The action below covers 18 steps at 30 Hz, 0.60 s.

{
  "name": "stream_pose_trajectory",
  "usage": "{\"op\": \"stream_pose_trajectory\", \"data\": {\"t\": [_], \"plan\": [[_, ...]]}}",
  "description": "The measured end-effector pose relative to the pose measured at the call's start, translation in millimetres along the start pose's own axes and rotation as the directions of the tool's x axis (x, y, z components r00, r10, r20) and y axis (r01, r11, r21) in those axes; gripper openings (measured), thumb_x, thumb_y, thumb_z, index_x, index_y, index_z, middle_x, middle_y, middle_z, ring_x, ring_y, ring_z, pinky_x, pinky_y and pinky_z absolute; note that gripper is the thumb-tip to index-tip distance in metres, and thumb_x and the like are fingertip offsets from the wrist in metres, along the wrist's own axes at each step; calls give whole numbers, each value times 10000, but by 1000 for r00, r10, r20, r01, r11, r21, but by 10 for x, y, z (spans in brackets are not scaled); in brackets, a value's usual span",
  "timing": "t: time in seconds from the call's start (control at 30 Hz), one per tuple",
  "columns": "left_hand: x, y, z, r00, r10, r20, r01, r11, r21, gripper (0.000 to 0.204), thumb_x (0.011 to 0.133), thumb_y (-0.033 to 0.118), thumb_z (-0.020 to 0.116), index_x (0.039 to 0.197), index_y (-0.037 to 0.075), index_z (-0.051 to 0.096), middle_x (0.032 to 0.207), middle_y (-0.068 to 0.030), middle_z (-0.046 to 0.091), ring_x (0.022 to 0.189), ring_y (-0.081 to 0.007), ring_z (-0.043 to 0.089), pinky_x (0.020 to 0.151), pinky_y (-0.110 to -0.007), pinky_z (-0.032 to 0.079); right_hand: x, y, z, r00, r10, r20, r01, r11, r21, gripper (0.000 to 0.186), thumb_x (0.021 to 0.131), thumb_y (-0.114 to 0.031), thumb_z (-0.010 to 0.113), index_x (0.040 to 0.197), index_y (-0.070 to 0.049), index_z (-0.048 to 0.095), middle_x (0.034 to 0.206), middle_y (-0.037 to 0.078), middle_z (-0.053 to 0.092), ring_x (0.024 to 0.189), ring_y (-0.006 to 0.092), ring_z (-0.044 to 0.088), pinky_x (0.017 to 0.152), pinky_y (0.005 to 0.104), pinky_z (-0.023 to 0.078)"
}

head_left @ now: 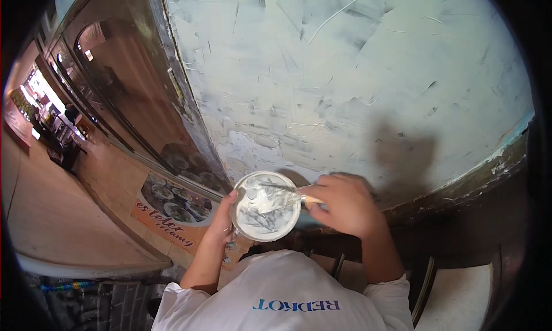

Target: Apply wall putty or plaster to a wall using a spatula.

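Observation:
A round white tub (264,238) with white paste smeared over its inside is in front of my chest. My left hand (221,220) grips it by its left side, thumb at the rim. My right hand (348,205) is closed around the wooden handle of a putty knife (311,199). The knife's blade reaches over the rim into the tub and is coated with paste. Just beyond the tub stands a wall (322,72) covered in uneven white filler, with ridges and scrape marks.
Left of the wall is a dark-framed glass panel (121,78). An orange printed food banner (172,216) is to the left of my left hand. A dark ledge (471,187) runs along the wall's lower right edge. Farther left a passage opens onto a bright area with furniture.

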State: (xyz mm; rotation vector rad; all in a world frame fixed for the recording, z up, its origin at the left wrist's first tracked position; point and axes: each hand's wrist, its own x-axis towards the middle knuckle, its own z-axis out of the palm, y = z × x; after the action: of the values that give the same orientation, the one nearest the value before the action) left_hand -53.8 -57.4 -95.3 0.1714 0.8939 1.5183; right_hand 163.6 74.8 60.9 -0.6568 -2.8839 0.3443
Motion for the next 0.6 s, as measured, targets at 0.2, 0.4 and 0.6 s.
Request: {"op": "stream_pose_trajectory", "data": {"t": [0.2,0.4,0.6], "plan": [[31,10,65,978,205,-44,-209,971,-117,598,964,481,438,1349,23,448,1286,-136,558,1143,-248,577,966,-379,465,-156,89,39,998,59,28,-59,998,-9,290,780,-207,648,1064,-172,698,836,46,606,790,265,614,698,386,494],[31,-153,195,919,357,-167,-374,924,-80,574,982,483,401,1333,31,451,1265,-124,555,1133,-250,571,969,-395,460,-121,-217,327,975,91,201,-114,987,110,317,835,-240,613,1134,-138,646,885,133,624,817,334,627,701,450,496],[-25,-283,224,921,356,-159,-368,928,-55,636,976,537,366,1378,47,415,1329,-121,526,1201,-257,535,1032,-394,407,-76,-371,559,988,154,28,-156,950,271,289,849,-219,624,1118,-113,624,888,128,621,793,352,623,693,446,501]]}}
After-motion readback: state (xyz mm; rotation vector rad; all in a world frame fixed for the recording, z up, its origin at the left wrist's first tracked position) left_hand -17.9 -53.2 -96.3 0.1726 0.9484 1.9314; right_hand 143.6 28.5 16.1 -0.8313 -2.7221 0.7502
